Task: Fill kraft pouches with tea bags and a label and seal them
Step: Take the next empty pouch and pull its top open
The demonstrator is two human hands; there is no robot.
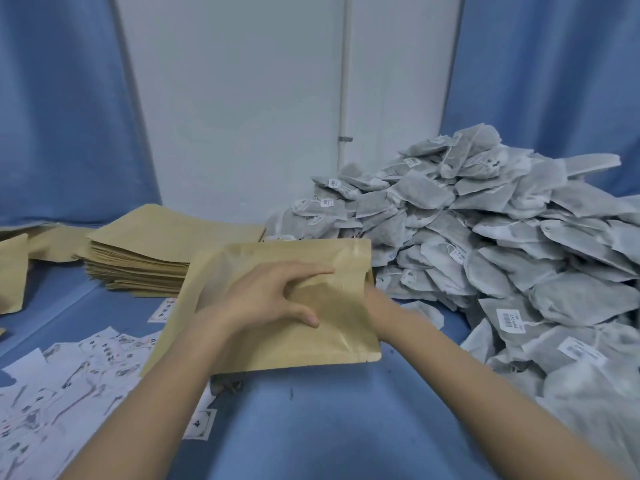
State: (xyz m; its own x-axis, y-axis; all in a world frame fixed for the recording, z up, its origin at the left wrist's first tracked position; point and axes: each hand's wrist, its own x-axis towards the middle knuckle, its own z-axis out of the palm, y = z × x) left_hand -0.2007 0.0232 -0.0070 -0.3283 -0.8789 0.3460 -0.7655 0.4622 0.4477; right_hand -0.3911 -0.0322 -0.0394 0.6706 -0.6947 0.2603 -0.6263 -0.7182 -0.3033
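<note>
One kraft pouch (277, 306) sits mid-frame, lying roughly flat and slightly raised over the blue cloth (329, 427), its open end pointing right toward the tea bags (502, 254). Left hand (270, 296) lies on top of the pouch, palm down, fingers spread and only lightly bent, index reaching toward the mouth, thumb pressed on the near part of the face. It's pressing the pouch, not pinching it as far as I can see. Right hand (377, 306) comes in from the right at the pouch mouth; the fingers are hidden by the kraft paper, probably inside or under the opening, so I can't tell whether it's gripping anything. Only the wrist and back of that hand show, touching the pouch's right edge. Tea bags form a big grey heap filling the right side, starting just beside the pouch mouth and rising toward the back; several show white barcode tags on strings. A stack of flat pouches (156, 251) sits behind-left of the held pouch, its near corner hidden behind it. More kraft pieces lie at the far left edge. Labels (69, 375), white printed slips, are scattered on the cloth near-left, some tucked under the pouch's left end and the left forearm. Print on them is blurred, unreadable.
</note>
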